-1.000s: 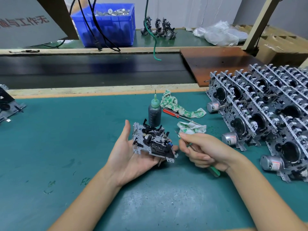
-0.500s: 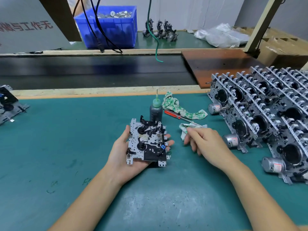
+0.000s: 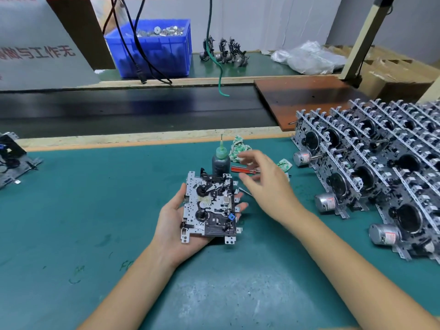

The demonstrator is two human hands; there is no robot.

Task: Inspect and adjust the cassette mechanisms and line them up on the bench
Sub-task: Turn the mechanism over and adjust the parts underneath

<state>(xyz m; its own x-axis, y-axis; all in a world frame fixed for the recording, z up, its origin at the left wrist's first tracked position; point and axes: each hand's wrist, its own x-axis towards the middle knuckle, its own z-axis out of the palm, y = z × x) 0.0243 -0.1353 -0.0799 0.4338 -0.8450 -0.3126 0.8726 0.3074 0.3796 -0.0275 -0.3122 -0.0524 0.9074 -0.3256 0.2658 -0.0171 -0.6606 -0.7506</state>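
**Right hand lifts off the bench, cassette mechanism stays in the left palm**

The left hand (image 3: 177,225) holds one cassette mechanism (image 3: 210,207) flat on its upturned palm above the green bench mat (image 3: 95,210), thumb along the left edge and fingertips curling up past the right edge. Half a second ago it sat in the same palm at much the same angle; a second ago it was tilted toward the right hand.

The right hand (image 3: 266,186) has changed most. A second ago it pinched a thin green-handled tool against the mechanism; half a second ago it was low by the crumpled cloth. Now it hovers just right of the mechanism, blurred, fingers loosely spread and holding nothing that can be made out. The thin tool's tip (image 3: 245,191) shows on the mat under it.

Just behind the mechanism stands a dark bottle (image 3: 221,163) with a green needle cap, with a red screwdriver (image 3: 242,170) and patterned cloth (image 3: 239,148) beside it. Rows of finished mechanisms (image 3: 381,177) stand on edge at the right side of the bench, well apart from the hands.
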